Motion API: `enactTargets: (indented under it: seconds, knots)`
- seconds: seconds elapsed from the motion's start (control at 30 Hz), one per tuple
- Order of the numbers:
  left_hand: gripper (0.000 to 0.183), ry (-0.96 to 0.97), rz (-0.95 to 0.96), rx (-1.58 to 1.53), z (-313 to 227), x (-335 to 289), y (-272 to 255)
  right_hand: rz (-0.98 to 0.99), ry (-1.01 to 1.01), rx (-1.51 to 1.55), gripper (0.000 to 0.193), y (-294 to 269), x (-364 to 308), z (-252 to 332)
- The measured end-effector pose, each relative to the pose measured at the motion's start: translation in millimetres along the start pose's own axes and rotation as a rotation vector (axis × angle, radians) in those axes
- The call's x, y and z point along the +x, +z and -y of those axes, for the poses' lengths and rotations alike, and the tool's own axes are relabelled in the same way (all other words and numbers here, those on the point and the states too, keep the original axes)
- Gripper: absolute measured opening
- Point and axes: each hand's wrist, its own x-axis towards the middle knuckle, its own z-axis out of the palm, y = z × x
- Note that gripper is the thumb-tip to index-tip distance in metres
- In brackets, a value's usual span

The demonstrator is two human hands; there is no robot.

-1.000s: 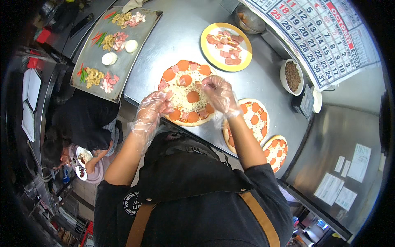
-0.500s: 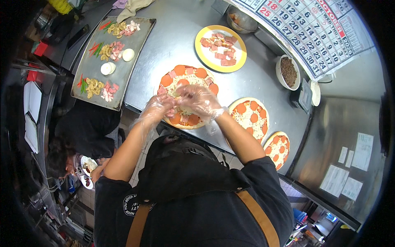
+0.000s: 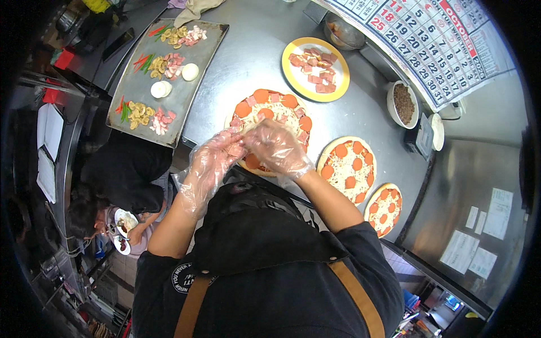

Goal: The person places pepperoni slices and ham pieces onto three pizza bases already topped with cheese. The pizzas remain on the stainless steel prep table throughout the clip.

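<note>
A large pizza (image 3: 265, 107) with cheese, pepperoni slices and squares of ham lies at the bench's near edge, partly hidden under my hands. Both hands wear clear plastic gloves. My left hand (image 3: 213, 158) is turned palm up over the pizza's left side, fingers curled round what look like pink ham pieces. Close against it, my right hand (image 3: 276, 147) is closed over the pizza's middle, its fingertips together by the left fingers. What those fingertips pinch is hidden. Beyond the pizza, a yellow-rimmed plate (image 3: 288, 72) carries more cut ham.
Two smaller pepperoni pizzas (image 3: 347, 166) (image 3: 385, 209) lie to the right. A metal tray (image 3: 194, 67) with topping piles and two white cups stands left. Back right are a bowl of ground meat (image 3: 403, 105) and a scale (image 3: 418, 134). A person (image 3: 124, 174) sits low at left with plates.
My left hand has rolled palm up and drawn back slightly from the pizza. My right hand stays beside it, more closed. The whole view has shifted a little to the right.
</note>
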Motion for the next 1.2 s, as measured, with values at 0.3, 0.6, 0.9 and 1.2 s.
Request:
enactTargets:
  seconds: [0.3, 0.6, 0.9, 1.2]
  knots:
    - [0.050, 0.015, -0.013, 0.117, 21, 7, 15, -0.002, 0.067, 0.043, 0.023, 6, -19, 10]
    - [0.059, 0.020, -0.043, 0.323, 31, 11, 20, -0.080, 0.767, 0.828, 0.013, 17, -40, -4]
    - [0.049, 0.084, -0.096, 0.438, 9, 11, 26, -0.057, 0.815, 0.568, 0.015, -14, -56, -29]
    - [0.041, 0.089, -0.155, 0.474, 1, 11, 2, -0.113, 0.380, -0.091, 0.013, 3, -42, -33]
